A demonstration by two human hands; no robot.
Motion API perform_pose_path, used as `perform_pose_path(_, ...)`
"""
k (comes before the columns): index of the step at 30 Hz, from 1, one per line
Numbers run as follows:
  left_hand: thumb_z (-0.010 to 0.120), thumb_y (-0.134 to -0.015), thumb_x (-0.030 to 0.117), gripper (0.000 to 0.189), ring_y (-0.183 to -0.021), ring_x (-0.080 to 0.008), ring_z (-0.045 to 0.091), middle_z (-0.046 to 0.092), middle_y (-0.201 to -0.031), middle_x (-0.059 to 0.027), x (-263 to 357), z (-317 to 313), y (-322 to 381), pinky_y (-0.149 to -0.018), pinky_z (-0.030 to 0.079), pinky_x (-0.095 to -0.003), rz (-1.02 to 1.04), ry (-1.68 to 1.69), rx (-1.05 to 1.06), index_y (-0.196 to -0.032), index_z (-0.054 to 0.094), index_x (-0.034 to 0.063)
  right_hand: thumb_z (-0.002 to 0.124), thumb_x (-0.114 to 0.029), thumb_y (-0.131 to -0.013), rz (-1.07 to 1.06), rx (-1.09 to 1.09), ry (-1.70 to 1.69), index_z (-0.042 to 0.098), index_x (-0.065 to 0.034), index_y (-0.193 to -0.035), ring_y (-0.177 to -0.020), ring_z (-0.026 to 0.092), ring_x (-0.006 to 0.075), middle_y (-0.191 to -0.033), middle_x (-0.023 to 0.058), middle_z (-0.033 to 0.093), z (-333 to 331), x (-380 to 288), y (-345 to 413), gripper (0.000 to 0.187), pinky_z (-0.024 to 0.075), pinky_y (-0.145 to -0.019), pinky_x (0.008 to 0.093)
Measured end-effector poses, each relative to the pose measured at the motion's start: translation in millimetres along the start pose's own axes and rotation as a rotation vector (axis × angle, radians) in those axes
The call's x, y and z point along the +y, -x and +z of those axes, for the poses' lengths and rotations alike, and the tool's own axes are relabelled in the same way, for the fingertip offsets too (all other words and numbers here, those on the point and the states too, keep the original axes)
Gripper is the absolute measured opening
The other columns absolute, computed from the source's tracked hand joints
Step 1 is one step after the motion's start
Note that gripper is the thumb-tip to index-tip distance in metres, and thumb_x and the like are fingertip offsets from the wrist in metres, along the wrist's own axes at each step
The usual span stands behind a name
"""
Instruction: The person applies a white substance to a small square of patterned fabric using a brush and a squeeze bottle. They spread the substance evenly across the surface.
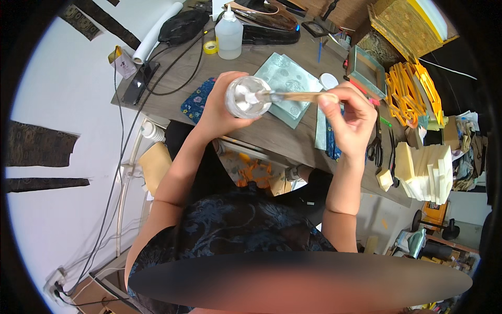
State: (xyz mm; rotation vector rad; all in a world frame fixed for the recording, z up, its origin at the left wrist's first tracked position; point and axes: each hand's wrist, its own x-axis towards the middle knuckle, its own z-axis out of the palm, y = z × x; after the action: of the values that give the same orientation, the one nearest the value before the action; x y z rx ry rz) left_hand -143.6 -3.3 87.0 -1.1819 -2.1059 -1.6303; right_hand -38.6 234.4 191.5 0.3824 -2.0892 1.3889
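My left hand (223, 104) is wrapped around a clear jar (240, 112) with white paste inside. In my right hand (349, 114) is a brush with a wooden handle (302, 96); its blurred head is at the jar's mouth, over the paste. Beneath and behind them on the desk lie pale green patterned fabric pieces (292, 78). A round white lid (328, 81) rests by their right edge. Blue floral fabric (198, 100) shows to the left of my left hand, and more of it lies partly hidden under my right hand.
A squeeze bottle (229, 37) stands behind the jar, beside yellow tape (210, 47). Cables cross the desk's left side near a phone (141, 82). On the right are a green box (366, 72), yellow frames (408, 94), black scissors (375, 151) and a stack of cream foam blocks (425, 172).
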Motion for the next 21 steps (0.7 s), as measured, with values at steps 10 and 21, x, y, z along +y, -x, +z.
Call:
perform_pose_path(10, 0.093, -0.064, 0.014, 0.087, -0.109, -0.0236, 0.063, 0.059, -0.122, -0.0112, -49, -39, -5, -0.092, 0.054, -0.0344, -0.339, 0.318, 0.422, -0.135, 0.043, 0.0018, 0.065, -0.015, -0.096, 0.394, 0.435, -0.918, 0.066, -0.0025, -0.091, -0.063, 0.041, 0.0085, -0.072, -0.0008, 0.055, 13, 57, 23, 0.013, 0.0323, -0.061, 0.0250)
perform_pose_path(21, 0.096, -0.057, 0.041, 0.102, -0.118, -0.0270, 0.058, 0.058, -0.125, -0.0159, -148, -1, -42, -0.101, 0.047, -0.0380, -0.227, -0.053, 0.186, -0.136, 0.047, -0.0022, 0.059, -0.016, -0.101, 0.563, 0.527, -1.221, 0.059, -0.0034, -0.096, -0.063, 0.041, 0.0097, -0.072, 0.0020, 0.052, 29, 65, 43, 0.014, 0.0343, -0.062, 0.0258)
